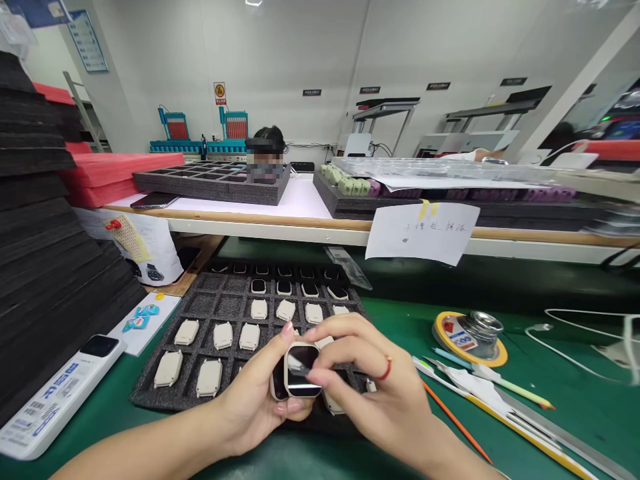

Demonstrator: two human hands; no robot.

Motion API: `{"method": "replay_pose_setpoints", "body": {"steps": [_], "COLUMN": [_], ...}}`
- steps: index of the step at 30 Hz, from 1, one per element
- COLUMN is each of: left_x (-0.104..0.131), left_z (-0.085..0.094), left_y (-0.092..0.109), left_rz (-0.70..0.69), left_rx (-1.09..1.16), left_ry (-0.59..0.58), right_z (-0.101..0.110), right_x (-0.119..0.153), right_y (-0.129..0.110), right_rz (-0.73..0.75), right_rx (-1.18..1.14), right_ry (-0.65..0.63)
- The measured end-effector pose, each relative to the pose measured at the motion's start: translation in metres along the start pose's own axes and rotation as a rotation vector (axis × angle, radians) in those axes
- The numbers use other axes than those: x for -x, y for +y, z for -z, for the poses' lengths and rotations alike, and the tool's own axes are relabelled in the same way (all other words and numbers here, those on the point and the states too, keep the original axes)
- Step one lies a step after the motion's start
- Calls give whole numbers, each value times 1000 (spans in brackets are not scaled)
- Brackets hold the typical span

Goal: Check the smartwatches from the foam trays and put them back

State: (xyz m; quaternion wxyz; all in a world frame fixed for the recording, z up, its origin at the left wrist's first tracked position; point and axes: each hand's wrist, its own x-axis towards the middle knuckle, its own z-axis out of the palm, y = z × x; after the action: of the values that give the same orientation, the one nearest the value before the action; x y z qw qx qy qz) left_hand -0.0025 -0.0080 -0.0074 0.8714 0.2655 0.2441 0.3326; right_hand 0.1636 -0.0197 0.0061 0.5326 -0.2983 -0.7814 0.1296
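Note:
My left hand point(257, 393) is closed around a smartwatch case point(303, 383) with a pale frame and a dark, shiny screen facing up. A second dark watch face point(279, 377) shows just to its left, inside the same grip. My right hand point(363, 363) pinches thumb and fingertips together over the screen's right side. A pale patch on the screen beside those fingertips may be clear film or a reflection; I cannot tell. Beneath both hands lies a black foam tray point(197, 300) with several pale watch cases point(209, 378) in its compartments, some back up, some screen up.
On the green table's right are a yellow tape roll point(440, 327) bearing a metal-capped container point(485, 327), tweezers point(450, 373) and pens. At left stand a white boxed device point(60, 393) and stacked black foam point(65, 267). A shelf point(270, 223) crosses ahead; a person sits beyond.

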Motion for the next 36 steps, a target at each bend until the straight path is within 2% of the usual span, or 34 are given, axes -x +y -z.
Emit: {"method": "replay_pose_setpoints", "body": {"steps": [3,6,10,15,18,21,23,27,30,33,36], "left_x": [3,5,7,7,8,7,7,6,6,4,3], "left_z": [-2,-5,-7,-7,-5,-4,-3,-2,-2,-1,1], "left_y": [1,2,4,4,3,3,3,3,1,-2,-5], "left_rz": [20,25,22,11,15,34,43,48,-16,-125,-180], "left_rx": [-41,-59,-43,-38,-36,-10,3,-6,-36,-118,-228], "left_ry": [14,1,-21,-33,-15,11,21,26,34,32,37], "right_z": [5,11,15,19,22,21,19,15,10,2,-5], "right_x": [-1,-2,-4,-2,0,1,1,1,1,4,7], "right_y": [3,6,4,-2,-5,-11,-15,-19,-18,-15,-10], "right_rz": [-217,-379,-300,-54,121,222,263,298,305,183,30], "right_rx": [-226,-434,-426,-105,118,200,213,198,227,281,207], "right_ry": [219,349,386,278,134,-36,-95,-156,-148,-152,-172]}}
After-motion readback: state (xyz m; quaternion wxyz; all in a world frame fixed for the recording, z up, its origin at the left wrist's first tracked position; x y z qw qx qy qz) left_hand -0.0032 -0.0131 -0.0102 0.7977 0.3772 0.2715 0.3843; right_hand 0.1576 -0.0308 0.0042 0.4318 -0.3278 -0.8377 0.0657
